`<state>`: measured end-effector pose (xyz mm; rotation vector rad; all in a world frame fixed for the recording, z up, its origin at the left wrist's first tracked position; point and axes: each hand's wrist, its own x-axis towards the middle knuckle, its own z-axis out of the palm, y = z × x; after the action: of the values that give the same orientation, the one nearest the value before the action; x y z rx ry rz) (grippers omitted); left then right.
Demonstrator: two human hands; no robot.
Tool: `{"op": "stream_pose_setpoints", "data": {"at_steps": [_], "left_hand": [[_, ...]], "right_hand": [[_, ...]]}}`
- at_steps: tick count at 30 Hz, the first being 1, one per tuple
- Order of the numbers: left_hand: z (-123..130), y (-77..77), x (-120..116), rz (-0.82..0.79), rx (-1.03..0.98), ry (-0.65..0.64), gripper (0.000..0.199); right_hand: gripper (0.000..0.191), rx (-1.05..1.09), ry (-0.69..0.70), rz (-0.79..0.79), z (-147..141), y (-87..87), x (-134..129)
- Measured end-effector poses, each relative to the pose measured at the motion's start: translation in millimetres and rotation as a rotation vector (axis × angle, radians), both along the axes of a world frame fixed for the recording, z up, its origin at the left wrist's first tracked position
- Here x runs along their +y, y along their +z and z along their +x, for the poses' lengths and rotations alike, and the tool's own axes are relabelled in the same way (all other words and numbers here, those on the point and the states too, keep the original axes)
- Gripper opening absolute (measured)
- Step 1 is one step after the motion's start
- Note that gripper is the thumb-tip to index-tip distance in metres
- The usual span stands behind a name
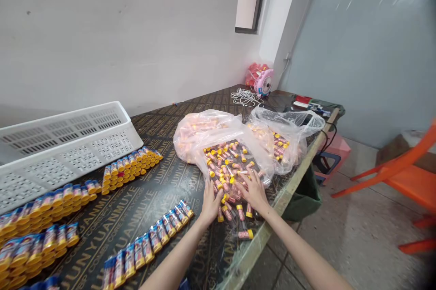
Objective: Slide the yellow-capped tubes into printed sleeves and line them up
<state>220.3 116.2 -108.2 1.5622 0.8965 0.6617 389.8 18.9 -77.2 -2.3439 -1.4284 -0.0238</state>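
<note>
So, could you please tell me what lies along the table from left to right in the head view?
White crate → stacked yellow-capped tubes → row of blue-wrapped tubes → left hand → right hand → far-right clear bag → orange chair.

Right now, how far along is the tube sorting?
Done: tubes lined up in rows, one near the left hand, stacked rows by the white crate. In hand: left hand and right hand both rest on the loose tubes spilling from the open bag. Left: that pile, plus two more bags, one behind and one right.
</note>
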Motion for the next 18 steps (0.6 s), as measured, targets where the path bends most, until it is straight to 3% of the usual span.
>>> {"op": "stream_pose_setpoints", "data": {"at_steps": [4,12,15,18], "left_hand": [[-14.7,-3.4,-24.6,0.035,0.059,-0.033,0.067],[-48.3,16.1,-62.3,-0.003,0.059,-0.024,0.062],[-74.1,25.5,-75.4,0.068,0.077,-0.029,0.057],[-115.4,32.0,-88.3,0.191,0.145,-0.016,0.042]], "right_hand": [[0.046,-0.031,0.030,0.129,-31.8,-9.5,-16.9],[0.074,-0.059,0.210,0.029,-84.4,-2.3,-53.5],[0.078,-0.049,0.281,-0.007,-96.9,0.2,-65.6],[0.071,-0.069,0.353,-0.028,-105.5,-2.6,-76.0]]}}
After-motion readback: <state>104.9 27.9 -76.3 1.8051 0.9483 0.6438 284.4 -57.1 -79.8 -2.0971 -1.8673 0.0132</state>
